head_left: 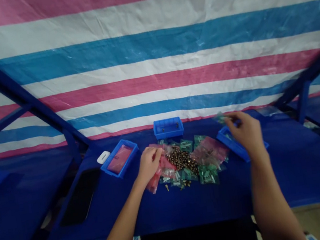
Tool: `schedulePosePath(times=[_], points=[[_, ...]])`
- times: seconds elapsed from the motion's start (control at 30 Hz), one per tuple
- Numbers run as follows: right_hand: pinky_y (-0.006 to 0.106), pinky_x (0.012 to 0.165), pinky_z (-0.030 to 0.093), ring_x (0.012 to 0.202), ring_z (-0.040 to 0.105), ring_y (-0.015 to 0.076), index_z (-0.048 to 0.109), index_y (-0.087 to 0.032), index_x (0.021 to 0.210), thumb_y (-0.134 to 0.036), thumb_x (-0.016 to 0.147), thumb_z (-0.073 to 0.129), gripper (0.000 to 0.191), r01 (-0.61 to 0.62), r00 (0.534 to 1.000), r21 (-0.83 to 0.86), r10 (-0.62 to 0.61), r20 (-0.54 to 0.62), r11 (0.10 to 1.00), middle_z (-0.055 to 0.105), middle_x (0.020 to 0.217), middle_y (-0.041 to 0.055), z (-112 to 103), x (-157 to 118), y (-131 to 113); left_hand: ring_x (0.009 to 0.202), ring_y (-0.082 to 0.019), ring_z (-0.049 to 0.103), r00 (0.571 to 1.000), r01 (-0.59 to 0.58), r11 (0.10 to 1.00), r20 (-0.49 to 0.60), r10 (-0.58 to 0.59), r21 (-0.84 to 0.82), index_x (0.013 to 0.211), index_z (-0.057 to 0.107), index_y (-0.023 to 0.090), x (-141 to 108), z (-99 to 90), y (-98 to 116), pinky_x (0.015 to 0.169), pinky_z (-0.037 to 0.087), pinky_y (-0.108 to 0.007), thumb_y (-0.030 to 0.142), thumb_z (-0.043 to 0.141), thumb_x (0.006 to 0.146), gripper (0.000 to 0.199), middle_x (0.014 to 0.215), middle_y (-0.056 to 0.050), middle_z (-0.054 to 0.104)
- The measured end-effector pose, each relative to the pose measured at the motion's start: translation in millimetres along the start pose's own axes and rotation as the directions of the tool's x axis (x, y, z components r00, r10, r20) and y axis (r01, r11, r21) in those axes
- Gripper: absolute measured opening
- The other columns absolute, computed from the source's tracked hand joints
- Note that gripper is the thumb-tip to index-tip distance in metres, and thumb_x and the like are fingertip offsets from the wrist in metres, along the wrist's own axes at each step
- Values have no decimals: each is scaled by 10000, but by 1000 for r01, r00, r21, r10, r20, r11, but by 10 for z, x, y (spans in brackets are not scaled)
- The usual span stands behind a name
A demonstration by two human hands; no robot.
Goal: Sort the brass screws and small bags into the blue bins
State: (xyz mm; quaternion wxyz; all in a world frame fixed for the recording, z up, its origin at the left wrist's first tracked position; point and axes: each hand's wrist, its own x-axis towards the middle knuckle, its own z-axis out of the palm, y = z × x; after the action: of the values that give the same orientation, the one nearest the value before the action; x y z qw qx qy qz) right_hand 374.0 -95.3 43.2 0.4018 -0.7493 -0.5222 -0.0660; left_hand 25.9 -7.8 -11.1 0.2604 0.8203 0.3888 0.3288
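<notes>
Now, right hand (pixel 246 134): pinching a small green plastic bag (pixel 220 117) by its edge; feels light, floppy.
Left hand (pixel 149 165): curled on pink plastic bags (pixel 167 164); can't tell if gripping.

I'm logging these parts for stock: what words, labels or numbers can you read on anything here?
No words or numbers can be read. The small green plastic bags show pale patches that may be print, too small and blurred to read.
</notes>
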Motion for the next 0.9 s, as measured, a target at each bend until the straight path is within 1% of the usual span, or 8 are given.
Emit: schedulePosePath(times=[0.1,0.23,0.4,0.5,0.57,0.67,0.77,0.9], points=[[323,695,457,748,660,229,710,-164,938,-345,834,570,251,-94,988,-214,118,104,972,722,836,120,-300,57,464,901,-218,584,998,-66,991,-6,67,116,874,718,192,-1,23,-40,861,429,-350,335,406,998,365,847,-59,701],[300,533,438,550,643,219,749,-172,813,-329,746,639,203,-134,857,-336,280,433,932,706,667,94,-280,-20,802,899,-211,577,994,-113,982,10,112,152,866,715,185,-8,52,-46,870,423,-354,310,371,1011,395,827,-57,695],[362,571,439,652,663,303,748,-148,927,-434,819,580,348,-191,886,-487,363,289,853,713,758,172,-161,-89,665,831,-201,556,992,-128,963,29,125,235,791,676,184,-15,79,-43,826,419,-344,314,379,1009,391,743,-44,644],[369,661,465,769,670,299,719,-157,1007,-437,898,491,377,-122,969,-462,205,135,879,721,880,172,-56,-84,324,781,-192,532,991,-133,951,16,134,280,703,627,188,-17,103,-38,792,413,-335,318,399,1001,397,699,-34,601],[358,766,477,867,663,266,695,-177,1060,-382,930,469,332,71,984,-279,-21,177,958,720,979,133,109,-103,57,781,-191,528,990,-139,948,12,141,285,704,623,192,-19,117,-36,794,412,-335,309,411,996,379,712,-34,600],[334,879,464,997,621,229,678,-207,1109,-358,946,489,292,359,855,32,-342,389,933,690,1086,93,459,-220,-278,796,-197,531,990,-138,952,6,142,275,735,638,196,-21,122,-37,802,413,-339,300,430,989,344,734,-37,609],[372,945,425,1105,562,259,647,-228,1194,-343,904,579,319,525,694,31,-449,563,851,622,1222,98,764,-409,-458,802,-199,529,991,-128,952,7,131,276,742,644,192,-24,110,-37,813,411,-346,297,434,988,340,743,-41,617],[364,869,422,1011,579,265,638,-184,1157,-252,922,528,268,517,719,-101,-367,590,850,644,1095,120,930,-582,-542,798,-198,529,991,-133,948,20,133,289,739,641,191,-27,96,-29,813,410,-350,297,431,990,343,749,-43,622]])
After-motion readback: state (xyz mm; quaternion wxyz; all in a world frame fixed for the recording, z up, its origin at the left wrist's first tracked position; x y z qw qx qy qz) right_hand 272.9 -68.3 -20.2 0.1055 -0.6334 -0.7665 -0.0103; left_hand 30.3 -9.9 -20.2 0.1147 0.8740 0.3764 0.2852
